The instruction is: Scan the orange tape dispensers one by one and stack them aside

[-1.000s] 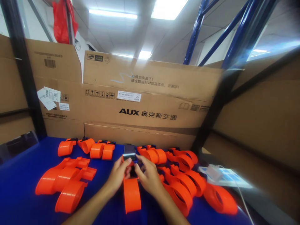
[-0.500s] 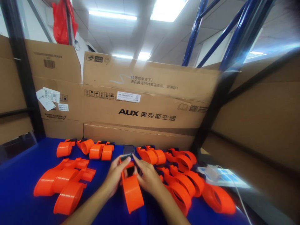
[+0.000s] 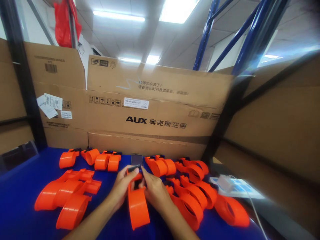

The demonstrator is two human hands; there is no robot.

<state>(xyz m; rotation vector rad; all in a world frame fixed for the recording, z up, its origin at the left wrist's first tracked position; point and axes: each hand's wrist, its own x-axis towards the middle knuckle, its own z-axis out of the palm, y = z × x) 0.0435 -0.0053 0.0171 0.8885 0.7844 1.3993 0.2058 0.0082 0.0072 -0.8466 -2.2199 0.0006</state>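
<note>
Both of my hands grip one orange plastic tape dispenser [image 3: 137, 206] over the blue table [image 3: 20, 206]. My left hand [image 3: 123, 186] holds its left side with the thumb on the top end. My right hand [image 3: 153, 190] clasps its right side, fingertips meeting the left thumb near a small dark part at the dispenser's far end. A dark phone [image 3: 137, 159] lies just beyond the fingertips.
More orange dispensers lie in a left pile [image 3: 65, 196], a back row [image 3: 100, 160] and a right cluster [image 3: 197, 193]. A white charger with cable [image 3: 225, 183] sits at right. Cardboard boxes [image 3: 155, 110] wall the back; dark and blue rack posts [image 3: 225, 110] stand around.
The dispenser in my hands has tilted and shifted slightly left and toward me. My fingers have closed in on its far end. The camera drifted a little.
</note>
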